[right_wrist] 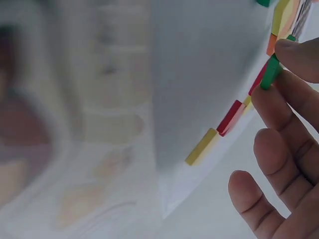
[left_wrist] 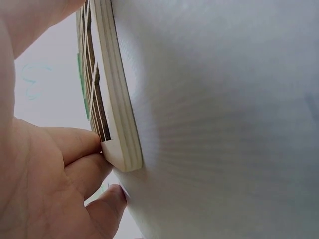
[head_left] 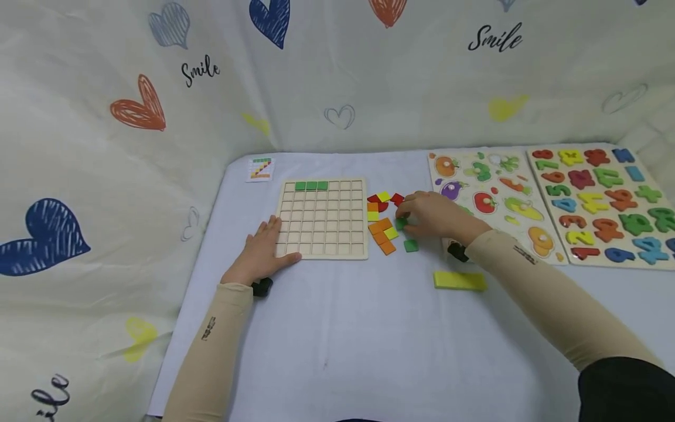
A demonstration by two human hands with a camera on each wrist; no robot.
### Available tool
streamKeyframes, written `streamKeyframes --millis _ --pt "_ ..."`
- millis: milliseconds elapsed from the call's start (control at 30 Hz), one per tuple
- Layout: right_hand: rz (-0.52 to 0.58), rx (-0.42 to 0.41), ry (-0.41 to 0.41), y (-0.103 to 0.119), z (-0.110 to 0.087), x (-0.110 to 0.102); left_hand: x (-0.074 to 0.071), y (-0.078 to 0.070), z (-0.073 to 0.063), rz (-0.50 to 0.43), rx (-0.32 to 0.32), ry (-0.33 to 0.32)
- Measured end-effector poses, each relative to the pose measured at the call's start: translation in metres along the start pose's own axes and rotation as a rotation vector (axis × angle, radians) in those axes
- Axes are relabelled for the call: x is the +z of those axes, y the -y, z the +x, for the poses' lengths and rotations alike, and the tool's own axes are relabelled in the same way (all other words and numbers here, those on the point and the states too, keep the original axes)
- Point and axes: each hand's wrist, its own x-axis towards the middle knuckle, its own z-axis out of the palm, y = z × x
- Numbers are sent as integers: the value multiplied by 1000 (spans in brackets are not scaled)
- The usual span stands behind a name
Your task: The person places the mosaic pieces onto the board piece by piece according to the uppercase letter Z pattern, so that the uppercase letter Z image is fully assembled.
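Observation:
A wooden grid board (head_left: 323, 234) lies on the table, with three green tiles (head_left: 311, 186) side by side in its top row. At the board's left side rests my left hand (head_left: 258, 249), fingers extended along the edge and thumb at the front corner. The left wrist view shows its fingertips against the corner of the board (left_wrist: 122, 114). Right of the board, my right hand (head_left: 435, 214) pinches a small green square tile (right_wrist: 270, 72) between thumb and fingers. Another green tile (head_left: 411, 245) lies just in front of that hand, beside a loose group of orange tiles (head_left: 381, 226), yellow and red ones.
A small pattern card (head_left: 261, 170) lies behind the board to the left. A yellow rectangular block (head_left: 460, 281) is below the right wrist. At the right are a vegetable puzzle board (head_left: 519, 220), partly covered by the right arm, and a number puzzle board (head_left: 569, 205).

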Motion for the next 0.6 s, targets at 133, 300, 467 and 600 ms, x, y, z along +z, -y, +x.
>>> streamKeyframes --millis 133,300,467,600 --pt "12 19 -36 4 18 -1 1 1 0 -2 -3 -2" --pt "20 14 -65 12 47 -3 3 3 1 1 -4 -5" --pt "29 34 -50 22 79 -4 5 3 1 15 -4 -3" --pt "9 60 -39 31 106 -6 3 2 0 9 -12 0"
